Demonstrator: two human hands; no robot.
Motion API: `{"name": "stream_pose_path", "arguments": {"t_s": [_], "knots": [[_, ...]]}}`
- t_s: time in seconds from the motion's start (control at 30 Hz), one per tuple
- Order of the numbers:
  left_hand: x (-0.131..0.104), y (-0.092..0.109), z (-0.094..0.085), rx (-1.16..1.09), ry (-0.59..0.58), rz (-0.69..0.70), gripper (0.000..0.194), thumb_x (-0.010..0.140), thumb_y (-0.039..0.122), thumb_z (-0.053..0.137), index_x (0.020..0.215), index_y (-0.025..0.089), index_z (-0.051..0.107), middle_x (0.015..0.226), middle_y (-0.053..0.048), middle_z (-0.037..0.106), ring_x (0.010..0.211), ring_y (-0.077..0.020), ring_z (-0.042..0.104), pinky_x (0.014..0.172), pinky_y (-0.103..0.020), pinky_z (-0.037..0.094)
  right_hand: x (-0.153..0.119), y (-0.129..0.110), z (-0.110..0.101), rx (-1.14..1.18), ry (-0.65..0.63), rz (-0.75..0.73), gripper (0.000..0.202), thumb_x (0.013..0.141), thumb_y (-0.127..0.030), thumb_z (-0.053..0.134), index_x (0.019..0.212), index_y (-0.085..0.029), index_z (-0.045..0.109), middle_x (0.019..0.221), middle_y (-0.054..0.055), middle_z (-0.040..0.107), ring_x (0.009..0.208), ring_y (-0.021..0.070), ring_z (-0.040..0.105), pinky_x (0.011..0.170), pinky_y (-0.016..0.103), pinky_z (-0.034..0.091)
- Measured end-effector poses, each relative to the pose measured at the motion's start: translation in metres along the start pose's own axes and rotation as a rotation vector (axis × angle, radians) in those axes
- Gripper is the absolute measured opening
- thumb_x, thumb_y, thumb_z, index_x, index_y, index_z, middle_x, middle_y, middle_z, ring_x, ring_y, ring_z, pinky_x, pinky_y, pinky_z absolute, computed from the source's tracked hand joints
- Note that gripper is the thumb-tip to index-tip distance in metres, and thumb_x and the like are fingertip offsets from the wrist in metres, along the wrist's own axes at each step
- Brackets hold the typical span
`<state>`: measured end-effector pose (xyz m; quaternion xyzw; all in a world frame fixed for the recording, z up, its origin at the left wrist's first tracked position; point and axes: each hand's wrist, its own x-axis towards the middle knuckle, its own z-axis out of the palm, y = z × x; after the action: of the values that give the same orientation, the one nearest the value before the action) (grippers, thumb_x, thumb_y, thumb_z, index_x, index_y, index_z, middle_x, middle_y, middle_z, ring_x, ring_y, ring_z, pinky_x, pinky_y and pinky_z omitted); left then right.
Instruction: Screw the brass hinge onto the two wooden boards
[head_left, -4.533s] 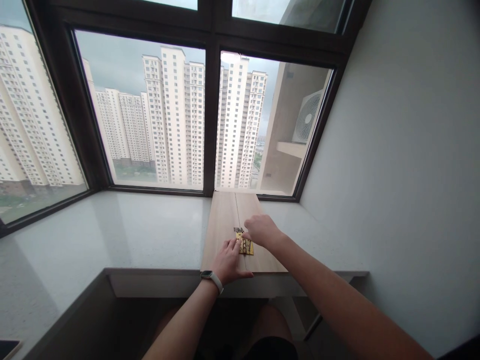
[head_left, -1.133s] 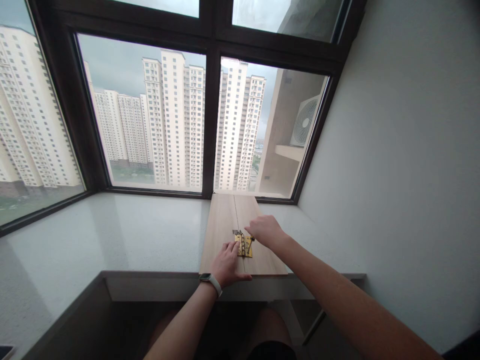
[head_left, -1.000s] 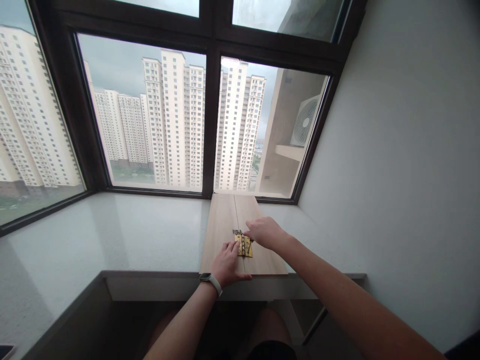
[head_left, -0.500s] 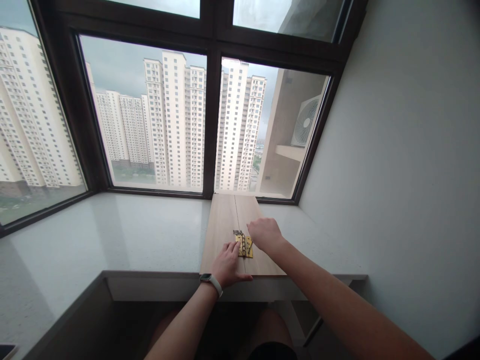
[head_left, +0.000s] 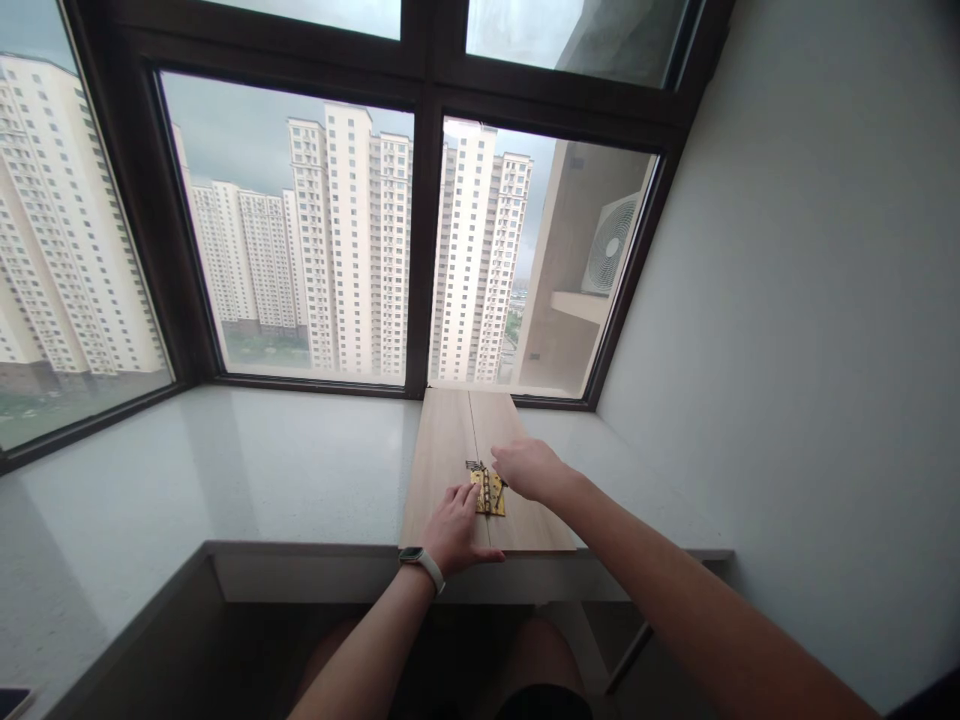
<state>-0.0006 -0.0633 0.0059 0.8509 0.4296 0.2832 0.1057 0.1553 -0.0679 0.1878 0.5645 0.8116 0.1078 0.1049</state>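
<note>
A brass-coloured butt hinge [head_left: 488, 494] lies unfolded on two pale wooden boards [head_left: 444, 430], its knuckle along the seam between them. My left hand [head_left: 454, 524], with a watch on the wrist, lies with fingers outstretched, fingertips on the hinge's left leaf. My right hand [head_left: 528, 468] is closed just above the right leaf. A thin dark rod-like tool [head_left: 500, 494] slants from beneath it down to that leaf; its upper end is hidden by the fingers. Several small dark screws [head_left: 475, 464] sit at the hinge's far edge.
The boards rest on a white windowsill counter [head_left: 315, 460] and reach the front edge. A dark window frame [head_left: 424, 250] stands behind, and a white wall [head_left: 795, 300] rises on the right. A dark object [head_left: 13, 701] shows at the lower left corner.
My right hand has shifted very slightly left and turned a little, with the thin tool's angle changing. My left hand and the hinge look almost still.
</note>
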Motion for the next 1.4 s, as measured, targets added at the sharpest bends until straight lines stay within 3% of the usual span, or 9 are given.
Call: {"name": "stream_pose_path", "arguments": {"t_s": [0.13,0.37,0.57,0.83,0.93,1.03,1.13,1.27,1.4], "knots": [[0.000,0.002,-0.002,0.000,-0.008,-0.004,0.120,0.057,0.073,0.078,0.153,0.016,0.031,0.147,-0.015,0.045,0.138,-0.0362,0.035,0.116,-0.045,0.027,-0.004,-0.002,-0.005,-0.012,-0.011,-0.065,0.033,0.100,-0.035,0.040,0.113,-0.019,0.065,0.106,0.015,0.073,0.096,0.0243,0.069,0.080,0.033,0.050],[0.001,0.008,-0.004,-0.010,-0.016,-0.022,0.118,0.058,0.071,0.078,0.153,0.018,0.031,0.148,-0.015,0.044,0.138,-0.0368,0.034,0.116,-0.046,0.026,-0.004,-0.011,-0.004,0.002,0.053,0.189,0.053,0.102,-0.045,0.028,0.105,-0.017,0.073,0.102,0.018,0.074,0.097,0.0265,0.070,0.082,0.036,0.049],[0.001,0.008,-0.004,-0.018,-0.018,-0.016,0.120,0.058,0.072,0.077,0.153,0.017,0.030,0.148,-0.015,0.044,0.139,-0.0366,0.033,0.116,-0.045,0.027,0.007,-0.013,-0.004,0.023,-0.005,0.242,0.036,0.095,-0.040,0.048,0.108,-0.017,0.073,0.106,0.019,0.073,0.097,0.0281,0.070,0.077,0.034,0.051],[0.001,0.005,-0.003,-0.012,-0.018,-0.012,0.119,0.059,0.070,0.077,0.153,0.016,0.030,0.148,-0.015,0.044,0.138,-0.0365,0.034,0.116,-0.046,0.028,0.001,-0.008,-0.008,-0.003,-0.025,0.088,0.035,0.094,-0.042,0.052,0.104,-0.016,0.073,0.102,0.017,0.074,0.094,0.0270,0.070,0.077,0.034,0.051],[0.001,0.005,-0.004,-0.008,-0.014,-0.008,0.120,0.059,0.071,0.077,0.154,0.018,0.028,0.147,-0.015,0.044,0.137,-0.0365,0.036,0.115,-0.046,0.028,-0.003,-0.005,-0.008,-0.010,-0.007,-0.030,0.032,0.091,-0.042,0.057,0.106,-0.018,0.071,0.105,0.015,0.073,0.098,0.0269,0.068,0.079,0.034,0.049],[0.000,0.005,-0.005,-0.005,-0.013,0.006,0.122,0.058,0.072,0.078,0.155,0.019,0.026,0.147,-0.015,0.044,0.136,-0.0362,0.036,0.115,-0.046,0.028,-0.004,-0.004,-0.009,0.016,-0.013,-0.059,0.031,0.088,-0.043,0.062,0.108,-0.021,0.070,0.109,0.013,0.072,0.103,0.0254,0.067,0.082,0.032,0.048],[0.000,0.005,-0.005,-0.003,-0.015,0.011,0.120,0.058,0.072,0.078,0.153,0.019,0.028,0.147,-0.015,0.045,0.136,-0.0360,0.036,0.115,-0.046,0.028,-0.002,-0.005,-0.009,0.052,-0.019,0.001,0.036,0.087,-0.050,0.063,0.108,-0.021,0.070,0.108,0.012,0.072,0.102,0.0257,0.067,0.081,0.032,0.048],[0.001,0.004,-0.004,0.001,-0.014,0.000,0.118,0.059,0.073,0.076,0.152,0.018,0.031,0.147,-0.015,0.045,0.137,-0.0366,0.035,0.115,-0.047,0.029,0.001,-0.007,-0.011,0.084,-0.031,0.166,0.051,0.092,-0.060,0.050,0.111,-0.017,0.070,0.108,0.016,0.073,0.100,0.0274,0.068,0.079,0.034,0.050],[0.001,0.003,-0.002,-0.006,-0.019,-0.003,0.119,0.059,0.074,0.076,0.152,0.016,0.030,0.148,-0.015,0.044,0.138,-0.0366,0.034,0.116,-0.046,0.028,0.003,-0.009,-0.015,0.061,-0.092,0.196,0.041,0.094,-0.048,0.052,0.111,-0.017,0.072,0.111,0.017,0.072,0.102,0.0278,0.069,0.081,0.036,0.051]]}}
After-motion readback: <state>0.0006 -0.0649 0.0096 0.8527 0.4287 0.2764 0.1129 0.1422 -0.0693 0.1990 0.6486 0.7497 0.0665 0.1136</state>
